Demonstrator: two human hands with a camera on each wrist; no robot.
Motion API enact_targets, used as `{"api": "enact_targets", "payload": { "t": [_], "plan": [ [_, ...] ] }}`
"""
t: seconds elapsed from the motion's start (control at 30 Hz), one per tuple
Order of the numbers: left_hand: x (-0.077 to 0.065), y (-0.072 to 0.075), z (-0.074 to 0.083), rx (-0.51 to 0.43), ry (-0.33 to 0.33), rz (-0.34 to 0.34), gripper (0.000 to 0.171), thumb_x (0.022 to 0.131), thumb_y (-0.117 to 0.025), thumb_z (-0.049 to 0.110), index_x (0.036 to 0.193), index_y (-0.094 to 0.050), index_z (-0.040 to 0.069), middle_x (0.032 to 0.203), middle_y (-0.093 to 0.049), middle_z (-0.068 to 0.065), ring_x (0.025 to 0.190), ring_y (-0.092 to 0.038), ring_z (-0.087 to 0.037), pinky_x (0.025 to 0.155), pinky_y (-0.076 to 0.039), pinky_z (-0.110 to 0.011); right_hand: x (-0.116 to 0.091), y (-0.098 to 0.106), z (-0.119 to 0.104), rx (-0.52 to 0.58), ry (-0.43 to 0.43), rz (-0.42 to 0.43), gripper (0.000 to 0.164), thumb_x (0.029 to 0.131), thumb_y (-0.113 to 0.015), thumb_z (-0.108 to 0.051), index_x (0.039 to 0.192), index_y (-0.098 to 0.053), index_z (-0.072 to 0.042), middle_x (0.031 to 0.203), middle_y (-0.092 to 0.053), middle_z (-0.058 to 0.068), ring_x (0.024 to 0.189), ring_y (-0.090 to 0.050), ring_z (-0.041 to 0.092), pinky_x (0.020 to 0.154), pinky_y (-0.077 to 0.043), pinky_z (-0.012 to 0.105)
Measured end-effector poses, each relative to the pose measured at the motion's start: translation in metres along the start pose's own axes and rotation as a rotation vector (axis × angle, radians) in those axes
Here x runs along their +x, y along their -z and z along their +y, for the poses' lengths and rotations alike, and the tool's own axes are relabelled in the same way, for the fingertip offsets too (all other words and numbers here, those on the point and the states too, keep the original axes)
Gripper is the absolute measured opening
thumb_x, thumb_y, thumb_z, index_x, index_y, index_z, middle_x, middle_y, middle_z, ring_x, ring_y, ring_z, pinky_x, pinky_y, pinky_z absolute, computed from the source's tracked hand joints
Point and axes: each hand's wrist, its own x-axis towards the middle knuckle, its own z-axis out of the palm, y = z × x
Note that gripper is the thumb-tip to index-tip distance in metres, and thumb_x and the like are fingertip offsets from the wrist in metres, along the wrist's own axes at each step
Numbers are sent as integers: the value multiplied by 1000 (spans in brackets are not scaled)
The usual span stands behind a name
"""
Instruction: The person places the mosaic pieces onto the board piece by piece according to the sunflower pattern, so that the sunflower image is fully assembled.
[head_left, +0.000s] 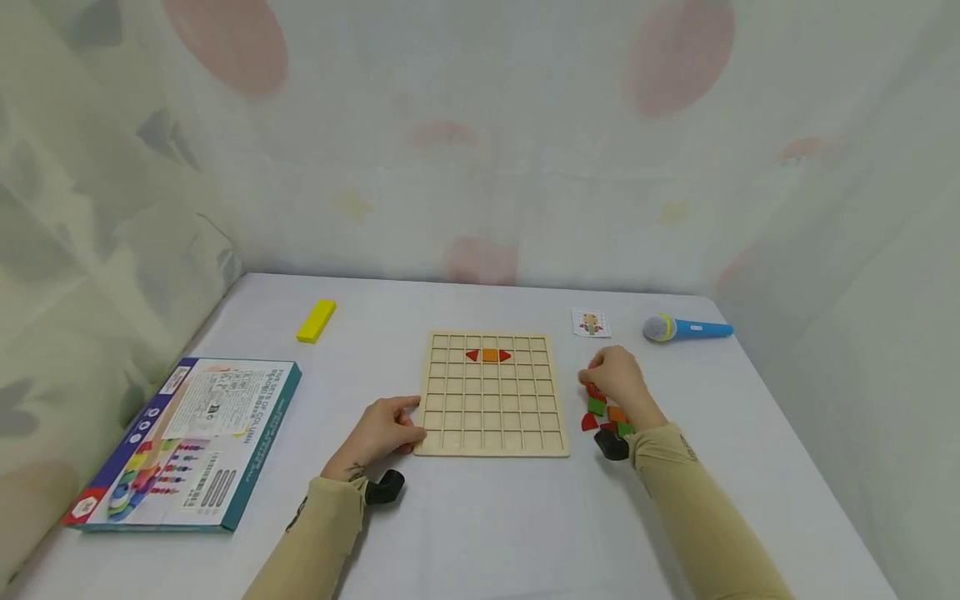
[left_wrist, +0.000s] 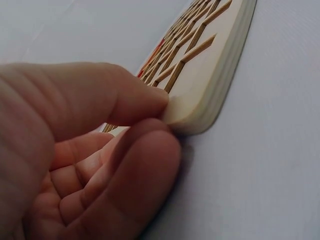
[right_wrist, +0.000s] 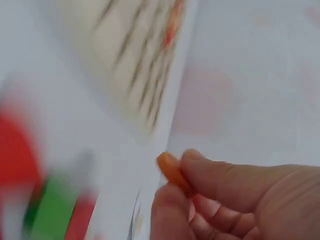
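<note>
A wooden grid board (head_left: 491,421) lies on the table, with an orange square tile (head_left: 490,356) between two red triangular tiles (head_left: 506,356) near its far edge. At the board's left edge, close to the near corner, my left hand (head_left: 381,429) holds the rim between thumb and index finger. Right of the board, my right hand (head_left: 617,373) pinches an orange tile (right_wrist: 171,170) between thumb and fingertip. Below that hand is a small pile of loose red, green and orange tiles, among them a green tile (head_left: 596,407) and a red tile (head_left: 589,422).
A small printed pattern card (head_left: 591,322) lies beyond the right hand, with a blue toy microphone (head_left: 686,328) to its right. At the back left is a yellow block (head_left: 317,321). A flat printed toy box (head_left: 187,442) occupies the table's left side.
</note>
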Motion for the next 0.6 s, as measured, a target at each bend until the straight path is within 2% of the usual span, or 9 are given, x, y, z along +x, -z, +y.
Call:
{"api": "enact_targets", "payload": {
  "t": [0.13, 0.23, 0.4, 0.6],
  "plan": [
    [0, 0, 0, 0, 2, -1, 64, 73, -74, 10, 132, -50, 3, 64, -58, -5, 51, -53, -14, 49, -43, -26, 8, -27, -33, 334, 43, -77, 15, 82, -67, -8, 90, -63, 4, 72, -64, 8, 55, -57, 11, 55, -51, 26],
    [0, 0, -1, 1, 1, 0, 64, 73, -74, 10, 132, -50, 4, 63, -58, -5, 50, -52, -14, 48, -42, -26, 18, -52, -54, 458, 66, -116, 13, 82, -66, -3, 90, -63, 6, 73, -65, 11, 52, -59, 11, 57, -54, 28],
    [0, 0, -2, 0, 5, -1, 64, 73, -74, 10, 132, -50, 4, 64, -58, -5, 50, -52, -14, 48, -42, -26, 30, -83, -74, 482, 71, -130, 11, 81, -67, -3, 87, -61, 5, 70, -65, 12, 48, -58, 11, 52, -52, 24],
    [0, 0, -2, -15, -2, -6, 64, 73, -74, 10, 132, -50, 4, 64, -58, -6, 50, -52, -15, 48, -42, -26, 35, -99, -81, 364, 108, -65, 10, 82, -66, -7, 86, -62, 1, 71, -65, 11, 49, -58, 11, 48, -48, 21]
  ]
}}
